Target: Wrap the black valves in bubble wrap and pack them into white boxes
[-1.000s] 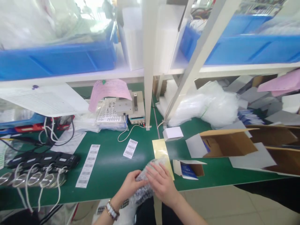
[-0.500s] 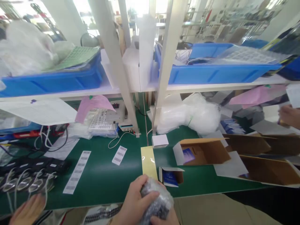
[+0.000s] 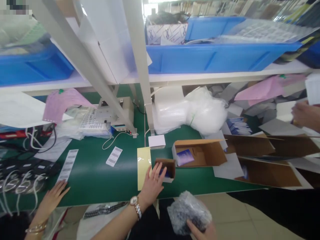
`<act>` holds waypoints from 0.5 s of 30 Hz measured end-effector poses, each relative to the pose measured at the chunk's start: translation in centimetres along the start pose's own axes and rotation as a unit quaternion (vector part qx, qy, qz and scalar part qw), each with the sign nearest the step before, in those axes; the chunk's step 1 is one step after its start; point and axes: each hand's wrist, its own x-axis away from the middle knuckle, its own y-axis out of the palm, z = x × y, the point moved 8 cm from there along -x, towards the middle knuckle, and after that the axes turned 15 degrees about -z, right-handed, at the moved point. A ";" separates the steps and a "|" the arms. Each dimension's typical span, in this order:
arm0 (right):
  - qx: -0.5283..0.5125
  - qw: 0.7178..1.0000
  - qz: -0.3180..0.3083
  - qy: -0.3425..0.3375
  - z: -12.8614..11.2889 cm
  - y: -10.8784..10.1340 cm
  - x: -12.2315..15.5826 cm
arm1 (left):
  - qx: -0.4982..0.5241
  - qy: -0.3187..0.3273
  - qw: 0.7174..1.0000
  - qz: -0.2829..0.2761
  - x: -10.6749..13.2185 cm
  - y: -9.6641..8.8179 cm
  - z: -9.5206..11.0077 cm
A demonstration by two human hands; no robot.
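Note:
My left hand (image 3: 152, 182), a watch on its wrist, reaches over the table edge and grips a small open cardboard box (image 3: 168, 168) with something blue inside. The box stands on the green table (image 3: 100, 180) beside a yellow sheet (image 3: 143, 163). My right hand (image 3: 201, 232) is low at the bottom edge, off the table, closed under a dark item wrapped in bubble wrap (image 3: 188, 211). Only its fingertips show.
A larger open carton (image 3: 200, 152) and flattened cartons (image 3: 270, 160) lie to the right. Barcode strips (image 3: 113, 156), a small white box (image 3: 157, 141), black adapters with cables (image 3: 20, 173), and white bags (image 3: 195, 110) are around. Shelf posts (image 3: 140, 66) rise ahead. Other people's hands (image 3: 51, 199) (image 3: 303, 115) are at both sides.
My left hand let go of the wrapped item and went forward to the small box, which now stands tilted up. My right hand carried the wrapped item down and right. The view swung left.

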 end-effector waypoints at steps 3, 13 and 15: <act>0.090 0.989 0.002 -0.117 -2.6 1.3 -1.6 | -0.015 -0.034 0.999 0.012 -2.2 0.0 -2.1; 0.150 0.965 -0.048 -0.211 -4.1 2.7 -3.8 | -0.031 0.040 0.992 0.115 -1.9 -2.3 -1.5; 0.157 0.961 -0.053 -0.223 -3.9 2.6 -3.7 | -0.043 0.011 0.989 0.139 -2.0 -3.6 -1.4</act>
